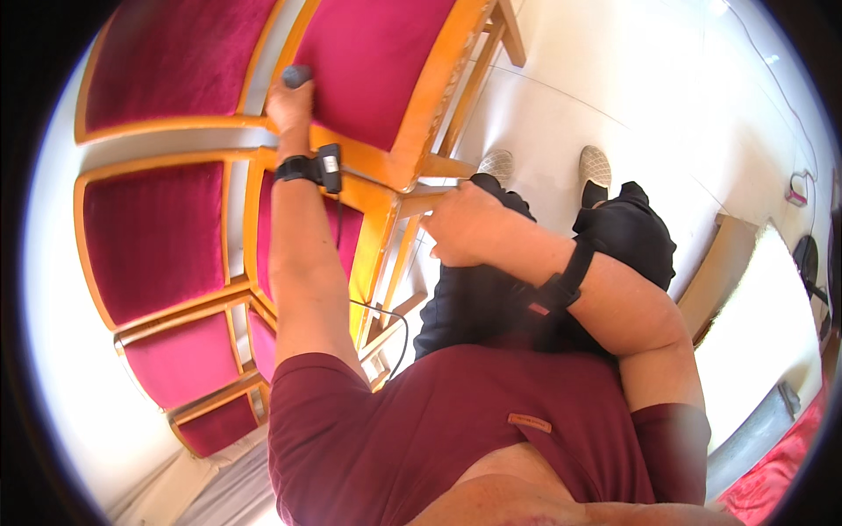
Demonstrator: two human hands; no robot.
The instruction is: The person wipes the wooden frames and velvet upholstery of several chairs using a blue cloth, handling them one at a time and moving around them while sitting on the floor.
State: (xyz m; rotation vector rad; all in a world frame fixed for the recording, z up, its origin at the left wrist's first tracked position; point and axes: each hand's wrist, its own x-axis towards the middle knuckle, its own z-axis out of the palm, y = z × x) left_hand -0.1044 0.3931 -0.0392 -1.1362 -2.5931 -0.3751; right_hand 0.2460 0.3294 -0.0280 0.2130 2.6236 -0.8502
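My left hand [289, 108] is closed around a dark grey rounded object [297, 76]; only its end shows, so its kind is unclear. The hand is over the inner edge of a wooden chair with a magenta upholstered seat [375, 59], close to its backrest [177, 62]. Near my lap, my right hand [464, 223] is curled into a loose fist beside the front corner of the chairs. Nothing shows in it, though its palm side is hidden. Black straps with small devices [329, 168] circle both forearms.
More chairs with dark red backrests [158, 243] stand in a row on the left. A thin black cable [401, 322] hangs near my left side. Pale floor tiles [559, 105] lie ahead. On the right are a white-topped piece of furniture [763, 329] and a red cloth [776, 460].
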